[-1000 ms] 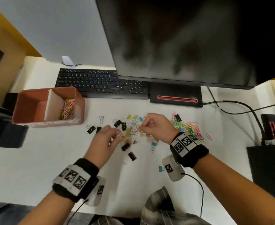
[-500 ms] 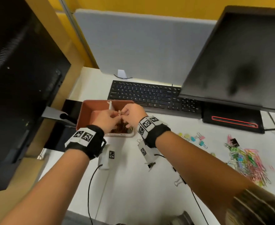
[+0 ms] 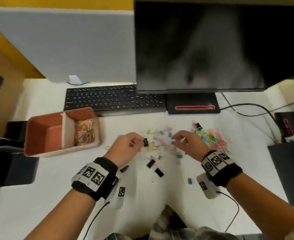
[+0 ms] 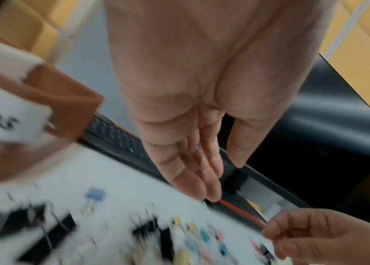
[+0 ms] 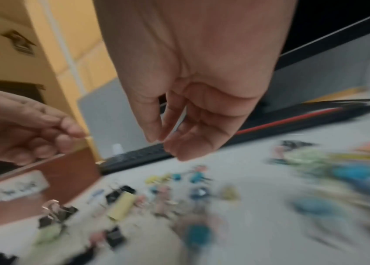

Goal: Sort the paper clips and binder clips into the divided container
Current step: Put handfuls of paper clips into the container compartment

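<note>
Hands hover over the scattered binder clips [image 3: 157, 151] mid-bench, neither holding anything: left hand [image 3: 125, 148] with relaxed, nearly straight fingers, right hand [image 3: 188, 144] with fingers loosely curled; a gap of bare bench [image 3: 38, 196] lies between the clips and the divided container [image 3: 38, 149] to the left; its right compartment holds paper clips [image 3: 84, 133], more paper clips [image 3: 213, 138] piled right of the hands; keyboard [image 3: 111, 99] borders the far side.

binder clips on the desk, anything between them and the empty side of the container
Nothing visible blocks it. The binder clips lie on bare desk right of the container; its open top and empty left compartment are clear. Left hand and right hand hover above the clips.
</note>
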Motion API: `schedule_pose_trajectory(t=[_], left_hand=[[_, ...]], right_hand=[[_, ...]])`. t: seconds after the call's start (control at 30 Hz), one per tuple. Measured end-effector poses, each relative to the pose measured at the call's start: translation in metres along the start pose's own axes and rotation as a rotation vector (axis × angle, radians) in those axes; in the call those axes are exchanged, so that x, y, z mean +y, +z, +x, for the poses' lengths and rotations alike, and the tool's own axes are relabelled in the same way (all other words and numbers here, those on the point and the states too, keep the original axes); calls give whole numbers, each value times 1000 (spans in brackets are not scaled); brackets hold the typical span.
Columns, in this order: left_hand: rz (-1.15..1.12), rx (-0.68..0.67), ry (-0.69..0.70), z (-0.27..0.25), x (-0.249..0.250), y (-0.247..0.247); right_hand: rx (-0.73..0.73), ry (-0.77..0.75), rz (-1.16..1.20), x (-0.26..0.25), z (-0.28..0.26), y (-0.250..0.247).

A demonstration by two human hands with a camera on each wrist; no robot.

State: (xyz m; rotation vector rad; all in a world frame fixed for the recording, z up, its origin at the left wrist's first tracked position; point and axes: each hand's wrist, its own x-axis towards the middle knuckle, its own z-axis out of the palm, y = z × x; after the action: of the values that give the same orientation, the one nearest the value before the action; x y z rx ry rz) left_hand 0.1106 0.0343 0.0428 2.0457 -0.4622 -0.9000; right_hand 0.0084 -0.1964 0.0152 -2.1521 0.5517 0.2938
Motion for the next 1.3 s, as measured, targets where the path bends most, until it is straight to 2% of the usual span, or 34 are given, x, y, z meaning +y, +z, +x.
schedule_pose_trajectory(t=[0.07,0.17,0.3,0.43,0.5,0.6,0.67,0.83,1.0,1.17,1.23,1.3], left_hand=[[94,-74,10,6,7,40],[153,-147,0,14,13,91],[222,-163,28,24,21,148],[321,-162,53,38,30,192],[387,-94,109,47,33,207],[462,5,159,64,38,220],[520,32,200,74,43,224],[686,-24,298,98,51,233],[607,42,299,104,47,230],[521,43,221,102,39,222],[471,40,184,100,39,220],[424,26,142,99,38,216]], right_hand=[[48,95,-51,47,-19,-25],[15,164,-74,94,-44,-46],[-79,86,-9,125,-55,-53],[-121,-11,-161,144,-46,-47],[-95,-43,-172,149,-45,-41],[-31,-86,-219,148,-41,-40],[-46,-94,-261,148,-38,-41],[-60,-168,-371,149,-37,-47],[-50,-248,-473,151,-37,-52],[-42,-221,-324,151,-31,-64],[-23,-222,-165,154,-27,-71],[-34,-147,48,156,-22,-78]])
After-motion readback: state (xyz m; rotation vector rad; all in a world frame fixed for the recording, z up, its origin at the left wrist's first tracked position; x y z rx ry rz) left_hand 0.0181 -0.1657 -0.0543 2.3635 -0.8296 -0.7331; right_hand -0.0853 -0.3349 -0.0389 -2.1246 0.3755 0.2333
